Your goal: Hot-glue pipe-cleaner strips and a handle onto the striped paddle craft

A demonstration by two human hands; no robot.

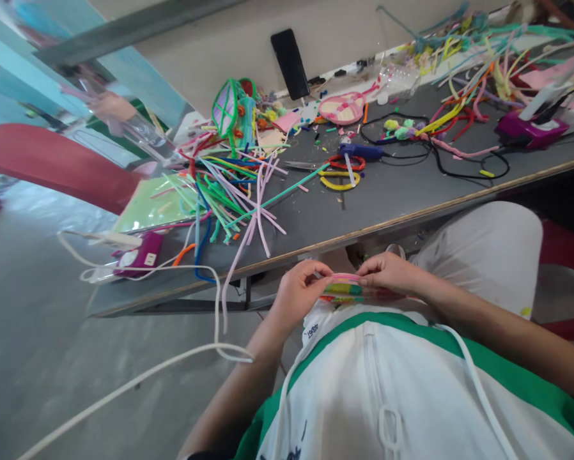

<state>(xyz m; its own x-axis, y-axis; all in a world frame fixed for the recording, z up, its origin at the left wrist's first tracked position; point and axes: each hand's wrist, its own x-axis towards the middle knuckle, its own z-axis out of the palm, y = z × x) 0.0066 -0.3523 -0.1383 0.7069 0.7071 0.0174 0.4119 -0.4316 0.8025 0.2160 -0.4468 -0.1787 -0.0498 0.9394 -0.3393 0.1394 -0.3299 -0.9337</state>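
My left hand [299, 291] and my right hand [387, 271] meet below the table edge, over my lap. Both pinch a small flat craft piece [343, 289] made of striped pink, yellow and green pipe cleaners. The left fingers curl round its left end, the right fingers close on its right end. Part of the piece is hidden behind my shirt and fingers. A white cord hangs from my shirt.
The grey table [411, 191] holds a heap of pipe cleaners [229, 185], a blue glue gun [361, 151], scissors with red and yellow handles [342, 172], a black phone [291, 64] against the wall, purple devices [140, 255] and black cables. A red chair [52, 163] stands left.
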